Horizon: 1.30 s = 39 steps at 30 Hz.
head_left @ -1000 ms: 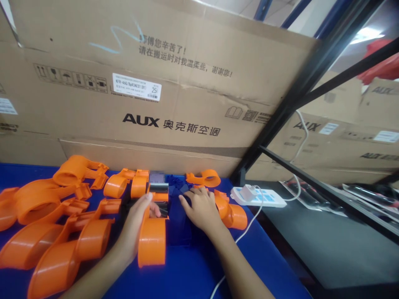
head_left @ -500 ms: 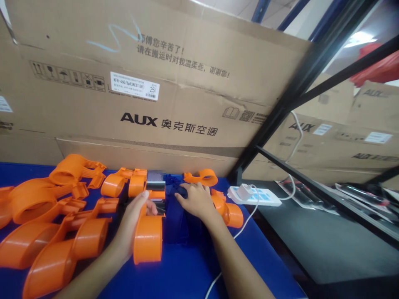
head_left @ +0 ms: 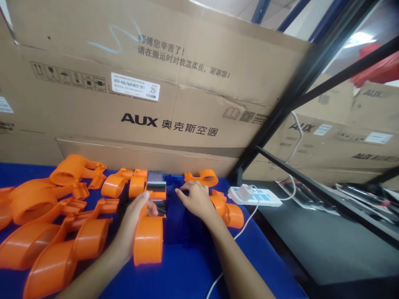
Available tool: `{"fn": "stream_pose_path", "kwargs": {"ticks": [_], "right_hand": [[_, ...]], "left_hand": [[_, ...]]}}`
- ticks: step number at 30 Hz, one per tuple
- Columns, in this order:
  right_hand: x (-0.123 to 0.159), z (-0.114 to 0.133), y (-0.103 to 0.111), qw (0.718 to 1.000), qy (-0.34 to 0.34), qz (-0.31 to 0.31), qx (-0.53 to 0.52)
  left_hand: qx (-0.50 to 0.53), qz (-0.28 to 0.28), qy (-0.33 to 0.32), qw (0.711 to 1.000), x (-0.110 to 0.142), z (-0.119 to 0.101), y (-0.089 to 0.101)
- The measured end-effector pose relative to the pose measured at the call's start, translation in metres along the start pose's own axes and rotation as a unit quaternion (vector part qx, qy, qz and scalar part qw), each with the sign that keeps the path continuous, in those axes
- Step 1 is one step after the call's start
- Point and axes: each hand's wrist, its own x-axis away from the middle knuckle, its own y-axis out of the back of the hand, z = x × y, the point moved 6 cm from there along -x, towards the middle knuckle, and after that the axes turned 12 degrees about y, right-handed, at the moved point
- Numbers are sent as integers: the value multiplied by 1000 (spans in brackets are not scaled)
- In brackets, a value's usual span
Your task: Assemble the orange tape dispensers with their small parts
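My left hand (head_left: 132, 222) is closed around an orange tape dispenser (head_left: 148, 241), its round ring hanging toward me. At its upper end a dark strip with a serrated edge (head_left: 156, 185) shows. My right hand (head_left: 195, 198) is over a dark blue box-like holder (head_left: 175, 224), beside small dark blue pieces (head_left: 173, 182). Its fingers are curled, and whatever they pinch is hidden. Several more orange tape dispensers (head_left: 51, 265) lie left of my left hand. Others (head_left: 233, 215) lie just right of my right hand.
Large cardboard boxes (head_left: 187, 95) stand behind the blue tabletop (head_left: 137, 282). A white power strip (head_left: 262, 196) with a plug and cable (head_left: 246, 226) lies at the right edge, near a black metal frame (head_left: 274, 112). Packaged black items (head_left: 305, 197) lie on a dark surface beyond.
My right hand's fingers have drawn slightly back and closer together over the blue pieces. My left hand and its tape dispenser have stayed almost in place.
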Motion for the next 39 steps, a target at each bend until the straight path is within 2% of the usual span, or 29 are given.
{"fn": "stream_pose_path", "kwargs": {"ticks": [4, 7, 10, 14, 16, 18, 21, 27, 29, 33, 39], "right_hand": [[1, 1, 9, 997, 24, -49, -47], [6, -1, 24, 975, 31, -153, -159], [15, 1, 31, 909, 34, -224, -350], [25, 19, 22, 798, 44, -206, -564], [28, 31, 16, 767, 49, -189, -611], [29, 41, 12, 756, 56, -179, -627], [30, 51, 9, 768, 72, -193, -606], [37, 63, 18, 843, 107, -259, -459], [40, 66, 23, 859, 116, -276, -415], [45, 68, 32, 869, 118, -306, -370], [53, 68, 37, 880, 116, -341, -309]], "left_hand": [[15, 8, 4, 1000, 0, 1, 1], [24, 13, 10, 1000, -1, 2, 1], [38, 25, 15, 999, -3, 5, 1], [55, 47, 11, 997, -5, 5, -1], [57, 55, 9, 997, -4, 4, -3], [54, 56, 19, 997, -3, 4, -4], [47, 56, 30, 997, -1, 6, -7], [17, 51, 17, 998, -3, 11, -4], [31, 62, 11, 998, -3, 11, -4], [60, 89, -8, 994, 1, 9, -9], [85, 56, -46, 994, 2, 3, -8]]}}
